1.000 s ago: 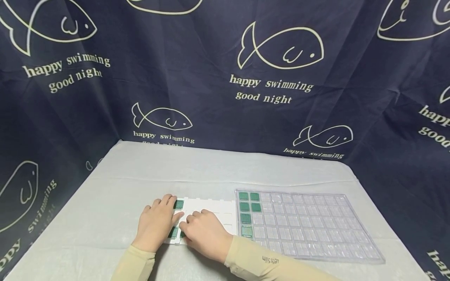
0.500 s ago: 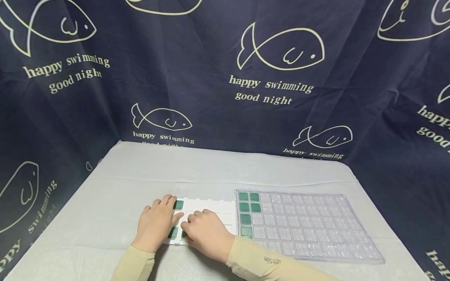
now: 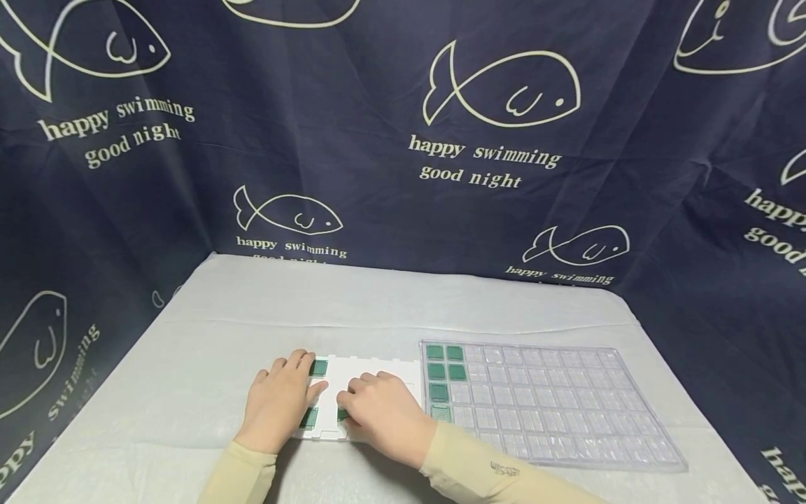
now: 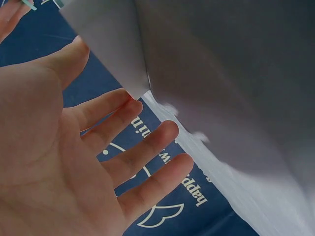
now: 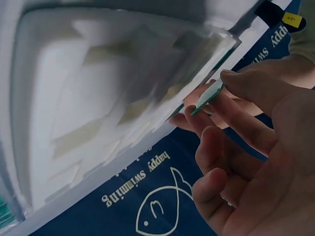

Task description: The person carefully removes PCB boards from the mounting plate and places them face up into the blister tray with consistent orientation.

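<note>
Between the thumb and fingers of my right hand (image 3: 390, 420) is a small green circuit board (image 5: 209, 95), pinched by its edges and held just above the white tray (image 3: 371, 365). My left hand (image 3: 277, 406) rests over the tray's left end, its fingers loosely extended and touching the edge in the left wrist view. Beside its thumb, one green board (image 3: 320, 367) lies at the back of the tray and another green board (image 3: 308, 418) nearer the front. Part of the tray's left side is hidden under that hand.
Directly right of the white tray lies a clear compartment tray (image 3: 535, 406). Several green boards (image 3: 439, 352) fill compartments in its left columns. A white cloth covers the table (image 3: 378, 301), and a dark blue fish-print curtain (image 3: 390, 140) hangs behind it.
My right hand has shifted right, towards the clear tray, with the green circuit board still in its fingers. The left hand stays in place on the white tray.
</note>
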`<state>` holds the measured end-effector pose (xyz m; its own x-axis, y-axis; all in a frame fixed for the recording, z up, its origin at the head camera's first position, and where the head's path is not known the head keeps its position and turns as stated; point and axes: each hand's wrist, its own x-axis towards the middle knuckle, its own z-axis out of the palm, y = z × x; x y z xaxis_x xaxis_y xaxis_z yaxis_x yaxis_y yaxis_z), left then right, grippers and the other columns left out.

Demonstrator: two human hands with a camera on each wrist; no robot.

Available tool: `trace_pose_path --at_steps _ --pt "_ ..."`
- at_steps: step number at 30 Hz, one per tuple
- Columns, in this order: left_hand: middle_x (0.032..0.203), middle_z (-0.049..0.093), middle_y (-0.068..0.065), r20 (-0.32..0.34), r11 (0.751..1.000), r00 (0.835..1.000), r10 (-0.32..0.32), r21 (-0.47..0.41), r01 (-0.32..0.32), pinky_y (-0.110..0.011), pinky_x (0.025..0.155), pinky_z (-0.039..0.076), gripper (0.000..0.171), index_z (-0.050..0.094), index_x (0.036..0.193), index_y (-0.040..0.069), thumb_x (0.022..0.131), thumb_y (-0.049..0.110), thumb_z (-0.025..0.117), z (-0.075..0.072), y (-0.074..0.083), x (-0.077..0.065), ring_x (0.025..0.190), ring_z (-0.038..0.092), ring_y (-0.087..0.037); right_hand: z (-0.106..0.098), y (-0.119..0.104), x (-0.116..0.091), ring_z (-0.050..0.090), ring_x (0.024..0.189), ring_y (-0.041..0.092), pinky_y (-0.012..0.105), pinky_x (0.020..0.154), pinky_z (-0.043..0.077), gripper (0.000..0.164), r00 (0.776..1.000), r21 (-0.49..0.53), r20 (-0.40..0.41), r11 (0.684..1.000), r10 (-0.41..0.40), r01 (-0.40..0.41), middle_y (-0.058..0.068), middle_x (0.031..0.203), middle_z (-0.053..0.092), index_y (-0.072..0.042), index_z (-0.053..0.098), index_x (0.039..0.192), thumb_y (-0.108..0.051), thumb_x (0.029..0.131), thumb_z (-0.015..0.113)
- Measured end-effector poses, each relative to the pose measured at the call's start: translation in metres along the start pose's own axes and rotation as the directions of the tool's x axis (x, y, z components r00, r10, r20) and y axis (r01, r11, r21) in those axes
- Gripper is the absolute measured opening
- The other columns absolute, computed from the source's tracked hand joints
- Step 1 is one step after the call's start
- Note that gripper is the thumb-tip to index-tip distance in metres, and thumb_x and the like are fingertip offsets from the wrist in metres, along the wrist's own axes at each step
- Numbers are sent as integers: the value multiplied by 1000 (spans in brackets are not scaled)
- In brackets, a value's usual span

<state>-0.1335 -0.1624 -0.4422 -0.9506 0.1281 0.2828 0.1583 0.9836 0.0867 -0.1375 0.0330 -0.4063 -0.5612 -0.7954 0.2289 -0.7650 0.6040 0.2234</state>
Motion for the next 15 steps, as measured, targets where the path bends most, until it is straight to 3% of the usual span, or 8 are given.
trace_pose_path --at_steps 4,15 --pt "129 66 -10 7 1000 1000 0 4 0 -50 78 55 55 64 129 6 91 44 73 0 -1 0 107 66 -33 -1 6 -5 58 68 3 16 56 37 18 1000 4 3 1000 23 -23 -14 78 66 -26 70 87 -37 82 83" --pt "127 67 -9 -16 1000 1000 11 3 -11 -48 76 56 55 65 128 6 89 44 75 1 0 -2 106 67 -33 -4 30 -26 62 68 8 20 56 42 17 991 18 -88 995 104 -103 -11 76 66 -25 70 83 -25 75 85"
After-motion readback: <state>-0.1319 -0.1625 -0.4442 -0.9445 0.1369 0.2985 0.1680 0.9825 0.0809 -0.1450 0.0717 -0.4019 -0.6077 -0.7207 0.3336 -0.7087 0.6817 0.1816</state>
